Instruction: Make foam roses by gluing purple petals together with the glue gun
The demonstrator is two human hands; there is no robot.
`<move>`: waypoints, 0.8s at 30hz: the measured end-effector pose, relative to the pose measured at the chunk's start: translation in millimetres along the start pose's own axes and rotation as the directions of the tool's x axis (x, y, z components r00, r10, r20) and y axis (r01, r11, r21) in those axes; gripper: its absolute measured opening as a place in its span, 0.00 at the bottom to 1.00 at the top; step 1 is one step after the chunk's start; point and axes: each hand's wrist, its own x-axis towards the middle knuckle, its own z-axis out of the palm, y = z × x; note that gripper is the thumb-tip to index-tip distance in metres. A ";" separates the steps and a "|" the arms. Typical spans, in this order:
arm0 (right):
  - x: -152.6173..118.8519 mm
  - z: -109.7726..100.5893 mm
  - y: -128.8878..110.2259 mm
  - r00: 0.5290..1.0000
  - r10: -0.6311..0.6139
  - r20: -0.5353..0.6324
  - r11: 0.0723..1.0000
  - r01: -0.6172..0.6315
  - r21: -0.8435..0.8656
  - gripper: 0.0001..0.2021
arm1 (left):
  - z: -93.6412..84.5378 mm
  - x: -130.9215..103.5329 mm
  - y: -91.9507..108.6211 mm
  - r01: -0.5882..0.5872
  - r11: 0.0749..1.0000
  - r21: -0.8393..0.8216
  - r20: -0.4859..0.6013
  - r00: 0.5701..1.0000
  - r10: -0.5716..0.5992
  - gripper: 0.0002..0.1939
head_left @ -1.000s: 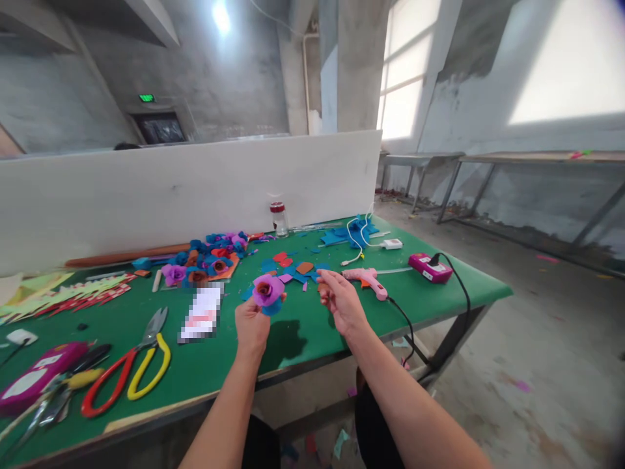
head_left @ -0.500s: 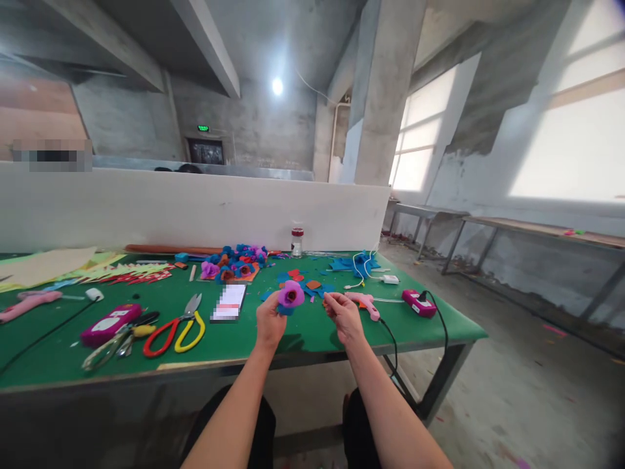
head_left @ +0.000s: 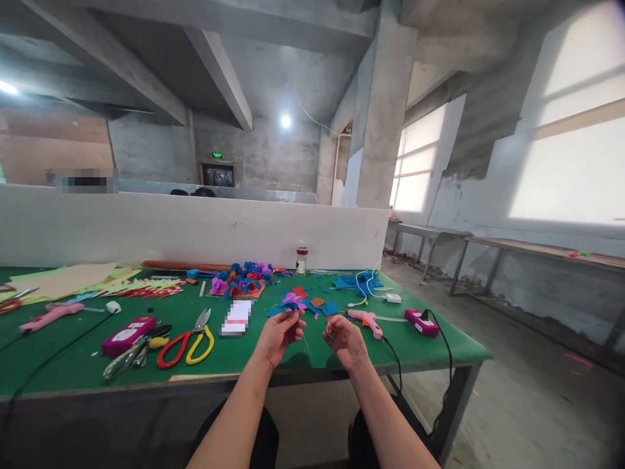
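Note:
My left hand is closed, thumb and fingers drawn together at the near side of some purple petals. Whether those petals are in its grip or lie on the table behind it, I cannot tell. Facing it, my right hand has its fingers curled in a pinch; anything between them is too small to name. Blue paper pieces, a brown-orange piece and red pieces lie beyond the hands. Right beside my right hand lies a pink glue gun.
Red-and-yellow-handled scissors, a blurred phone and a heap of paper flowers are left on the green table. A purple box with a cord sits right. A jar stands near the white partition.
The purple flower no longer shows face-on in my left hand, whose fingers have turned inward. My right hand's fingers have curled in more. The whole view has shifted slightly.

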 end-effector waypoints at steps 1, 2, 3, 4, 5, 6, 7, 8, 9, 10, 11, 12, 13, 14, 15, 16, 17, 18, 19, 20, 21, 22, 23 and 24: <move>0.0 -0.1 -0.9 1.000 0.015 0.005 1.000 -0.015 0.013 0.02 | 0.0 0.1 -0.1 0.048 0.999 -0.017 0.012 0.999 -0.047 0.12; 0.1 -0.1 -1.6 1.000 0.029 0.008 0.999 -0.029 0.024 0.02 | 0.0 0.6 -0.3 0.084 0.996 -0.029 0.021 0.996 -0.084 0.11; 0.1 -0.1 -2.2 0.999 0.042 0.011 0.999 -0.042 0.031 0.02 | 0.1 1.2 -0.6 0.110 0.993 -0.036 0.033 0.993 -0.109 0.10; 0.0 -0.1 -2.7 0.999 0.053 0.012 0.998 -0.054 0.036 0.02 | 0.2 1.9 -1.0 0.127 0.991 -0.040 0.048 0.991 -0.125 0.10; -0.1 -0.1 -3.2 0.998 0.063 0.013 0.997 -0.063 0.038 0.03 | 0.3 2.6 -1.3 0.136 0.990 -0.040 0.062 0.989 -0.134 0.09; -0.3 -0.1 -3.8 0.998 0.069 0.012 0.997 -0.070 0.039 0.04 | 0.4 3.2 -1.7 0.141 0.989 -0.036 0.074 0.988 -0.138 0.09; -0.5 -0.3 -4.3 0.997 0.076 0.014 0.996 -0.076 0.040 0.05 | 0.5 3.8 -2.0 0.142 0.989 -0.029 0.079 0.987 -0.140 0.09; -0.7 -0.5 -4.9 0.997 0.081 0.018 0.996 -0.081 0.035 0.07 | 0.7 4.4 -2.4 0.143 0.990 -0.020 0.078 0.987 -0.141 0.09; -0.9 -0.7 -5.3 0.996 0.080 0.026 0.997 -0.081 0.017 0.10 | 0.9 4.9 -2.9 0.145 0.989 -0.009 0.069 0.987 -0.144 0.09; -1.0 -0.7 -5.5 0.997 0.070 0.033 0.997 -0.069 -0.017 0.12 | 1.2 5.5 -3.5 0.148 0.989 0.003 0.056 0.987 -0.148 0.09; -1.1 -0.5 -5.4 0.998 0.043 0.035 0.997 -0.041 -0.072 0.14 | 1.8 6.1 -4.3 0.154 0.988 0.016 0.042 0.987 -0.154 0.10; -1.1 0.0 -5.1 1.000 -0.002 0.030 0.989 0.006 -0.147 0.15 | 2.5 6.8 -5.3 0.160 0.987 0.032 0.029 0.987 -0.161 0.09; -1.0 0.9 -4.6 0.998 -0.068 0.019 0.969 0.070 -0.235 0.14 | 3.4 7.5 -6.4 0.165 0.985 0.047 0.019 0.986 -0.166 0.09; -1.1 2.1 -3.9 0.989 -0.149 0.010 0.935 0.144 -0.323 0.13 | 4.6 8.3 -7.7 0.170 0.984 0.061 0.013 0.985 -0.171 0.09; -1.1 3.7 -3.1 0.973 -0.231 0.006 0.893 0.215 -0.395 0.12 | 5.9 9.0 -9.0 0.176 0.981 0.076 0.013 0.984 -0.178 0.09; -1.2 5.4 -2.3 0.953 -0.303 0.010 0.851 0.276 -0.446 0.11 | 7.3 9.7 -10.4 0.184 0.979 0.087 0.016 0.982 -0.186 0.09; -1.4 7.2 -1.5 0.935 -0.355 0.017 0.820 0.321 -0.475 0.09 | 8.8 10.3 -11.7 0.197 0.976 0.093 0.023 0.980 -0.200 0.09; -1.5 8.8 -0.8 0.923 -0.384 0.022 0.804 0.346 -0.483 0.08 | 10.1 10.9 -12.8 0.211 0.973 0.096 0.035 0.976 -0.215 0.09; -1.5 10.1 -0.1 0.922 -0.388 0.017 0.807 0.349 -0.476 0.08 | 11.4 11.3 -13.6 0.224 0.970 0.095 0.050 0.972 -0.229 0.09; -1.3 11.0 0.5 0.929 -0.371 0.001 0.825 0.330 -0.459 0.08 | 12.4 11.8 -14.2 0.232 0.968 0.093 0.066 0.969 -0.238 0.09; -0.9 11.4 1.3 0.940 -0.342 -0.023 0.848 0.298 -0.438 0.08 | 13.3 12.1 -14.4 0.234 0.968 0.090 0.081 0.967 -0.241 0.09; -0.2 11.4 2.1 0.950 -0.309 -0.048 0.871 0.263 -0.416 0.09 | 14.0 12.4 -14.4 0.228 0.969 0.090 0.095 0.967 -0.236 0.09; 0.7 11.1 3.0 0.958 -0.280 -0.067 0.889 0.232 -0.394 0.10 | 14.6 12.6 -14.2 0.215 0.972 0.093 0.108 0.969 -0.224 0.09; 1.8 10.6 4.0 0.963 -0.259 -0.080 0.902 0.211 -0.376 0.11 | 15.2 12.6 -13.9 0.194 0.976 0.099 0.119 0.972 -0.205 0.10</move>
